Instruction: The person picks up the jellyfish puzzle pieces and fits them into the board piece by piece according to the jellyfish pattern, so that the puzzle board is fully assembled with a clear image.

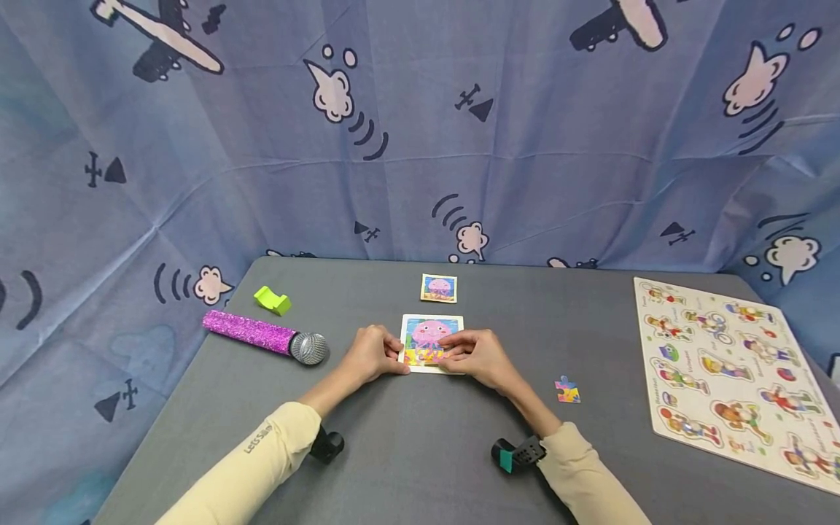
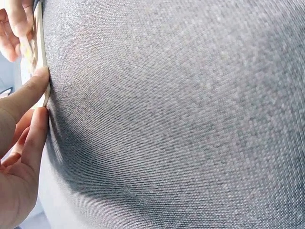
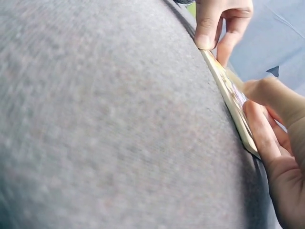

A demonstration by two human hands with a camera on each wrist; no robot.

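A small square jigsaw puzzle (image 1: pixel 429 332) with a pink jellyfish picture and a white frame lies flat on the grey table. My left hand (image 1: pixel 372 354) pinches the frame's left edge; the left wrist view shows the thumb and fingers (image 2: pixel 35 138) at its corner. Over the lower right of the picture, my right hand (image 1: pixel 482 359) pinches what looks like a puzzle piece (image 3: pixel 233 78) between thumb and fingers, mostly hidden by them. A loose pink, blue and yellow puzzle piece (image 1: pixel 567 390) rests to the right. Behind the puzzle sits a small jellyfish picture card (image 1: pixel 439 288).
A glittery purple microphone (image 1: pixel 259 334) and a bright green block (image 1: pixel 272 300) lie at the left. On the right is a large picture board (image 1: pixel 735 375) of sports figures. A blue patterned curtain (image 1: pixel 407 131) hangs behind the table (image 1: pixel 420 452).
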